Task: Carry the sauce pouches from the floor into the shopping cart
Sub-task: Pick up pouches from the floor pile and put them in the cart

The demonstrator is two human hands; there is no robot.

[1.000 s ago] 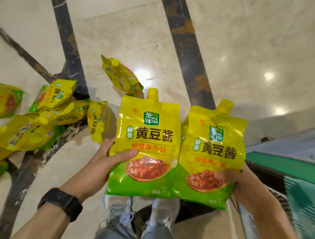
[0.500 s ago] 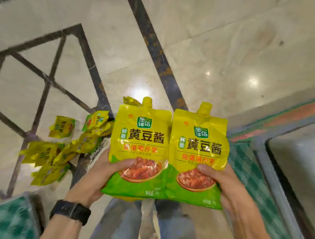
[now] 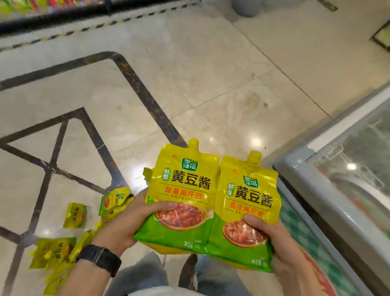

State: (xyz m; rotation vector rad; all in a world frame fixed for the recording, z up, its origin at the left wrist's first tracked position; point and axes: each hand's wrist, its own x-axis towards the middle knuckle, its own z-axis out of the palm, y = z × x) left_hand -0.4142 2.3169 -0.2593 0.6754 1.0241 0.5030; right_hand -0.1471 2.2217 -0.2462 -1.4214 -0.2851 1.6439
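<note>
Two sauce pouches are held upright side by side above the floor (image 3: 199,73), edges touching, spouts pointing away from the person, long axes running up the frame. The left hand (image 3: 134,217) grips the left pouch (image 3: 180,188), and the right hand (image 3: 273,244) grips the right pouch (image 3: 246,205), thumbs across the fronts. The loose pouches (image 3: 75,215) on the floor are blurred and partly hidden behind the forearm, so their count is unclear.
</note>
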